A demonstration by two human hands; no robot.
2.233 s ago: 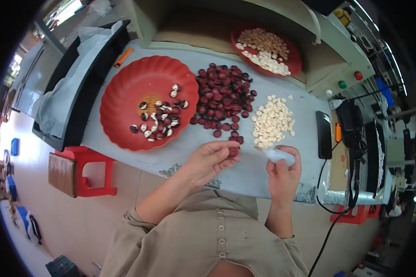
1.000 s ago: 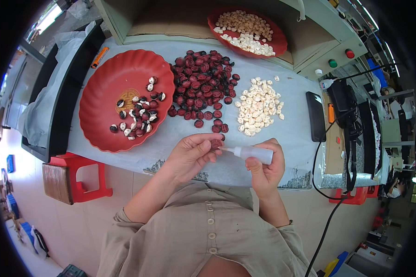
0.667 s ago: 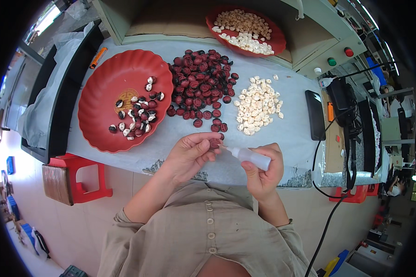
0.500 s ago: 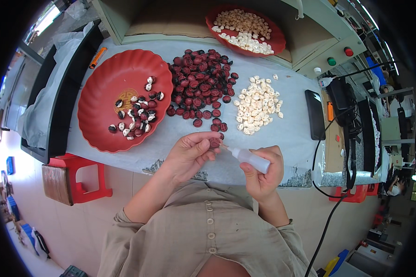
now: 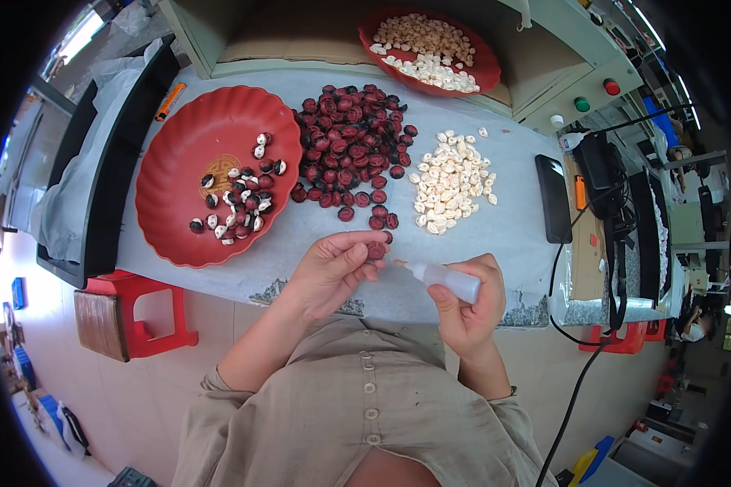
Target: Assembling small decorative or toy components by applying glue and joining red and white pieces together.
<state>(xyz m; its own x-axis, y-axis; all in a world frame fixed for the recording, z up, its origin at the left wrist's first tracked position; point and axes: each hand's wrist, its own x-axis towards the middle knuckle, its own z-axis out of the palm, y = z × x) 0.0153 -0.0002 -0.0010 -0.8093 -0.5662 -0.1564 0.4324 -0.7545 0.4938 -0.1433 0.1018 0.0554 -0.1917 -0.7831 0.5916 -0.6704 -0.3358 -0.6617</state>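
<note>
Pinched between the thumb and fingers of my left hand [image 5: 333,272] is a small dark red shell piece [image 5: 376,251]. My right hand [image 5: 473,304] grips a translucent white squeeze bottle [image 5: 448,282], its thin nozzle pointing at the shell piece with a small gap between. Just beyond my hands lies a heap of dark red and black shell pieces [image 5: 353,146]. To its right is a pile of cream-coloured kernel-like pieces [image 5: 453,183]. On the left, a scalloped red plate [image 5: 175,162] holds several dark red pieces with cream pieces fitted in them [image 5: 244,199].
Another red plate [image 5: 495,69] with cream and tan pieces sits in the open cabinet at the back. A black phone [image 5: 553,199] and a cable [image 5: 575,406] lie right. An orange marker [image 5: 171,101] rests beside a black tray [image 5: 130,154]. A red stool [image 5: 166,316] stands below left.
My right hand has drawn the bottle slightly to the right, so the nozzle has come away from the shell piece. My left hand has stayed in place.
</note>
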